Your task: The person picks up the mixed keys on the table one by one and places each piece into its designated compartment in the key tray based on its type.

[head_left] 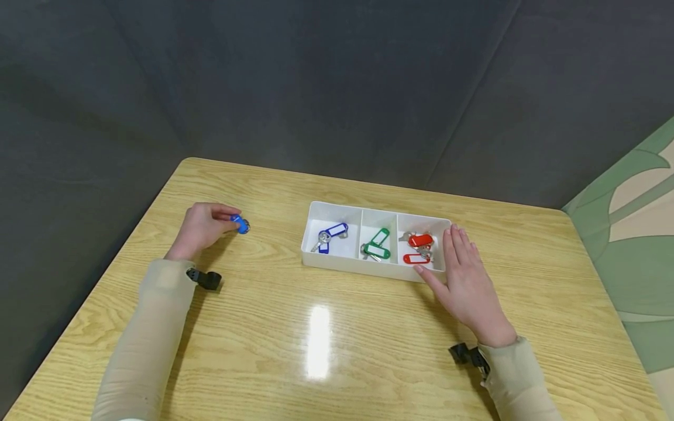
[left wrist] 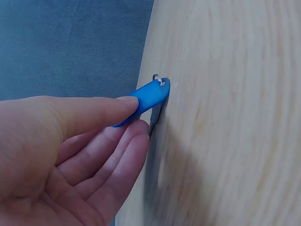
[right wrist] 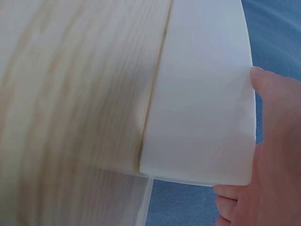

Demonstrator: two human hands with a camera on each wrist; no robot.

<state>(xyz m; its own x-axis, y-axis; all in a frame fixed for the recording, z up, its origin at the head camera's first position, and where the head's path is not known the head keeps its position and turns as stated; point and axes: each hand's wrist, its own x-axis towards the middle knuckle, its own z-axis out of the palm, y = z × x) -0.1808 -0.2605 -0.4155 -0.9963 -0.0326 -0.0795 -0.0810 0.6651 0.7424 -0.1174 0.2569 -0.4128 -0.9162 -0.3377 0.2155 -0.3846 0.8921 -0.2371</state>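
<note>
My left hand [head_left: 202,227] pinches a blue key tag [left wrist: 151,95] between thumb and fingers, low over the left part of the table. A metal ring [left wrist: 159,79] hangs at the tag's far end. Centre right in the head view stands a white three-compartment box [head_left: 342,266]. Blue-tagged keys [head_left: 336,230] lie in its left compartment, green-tagged keys [head_left: 377,251] in the middle one and red-tagged keys [head_left: 420,240] in the right one. My right hand [head_left: 468,286] rests at the box's right end, fingers straight along the side and thumb at the front rim.
The wood-grain table [head_left: 253,351] has its far edge against a dark padded wall [head_left: 316,88]. A green and beige leaf-patterned surface [head_left: 642,234] borders the right side. Black wrist cameras sit on both sleeves, close over the tabletop.
</note>
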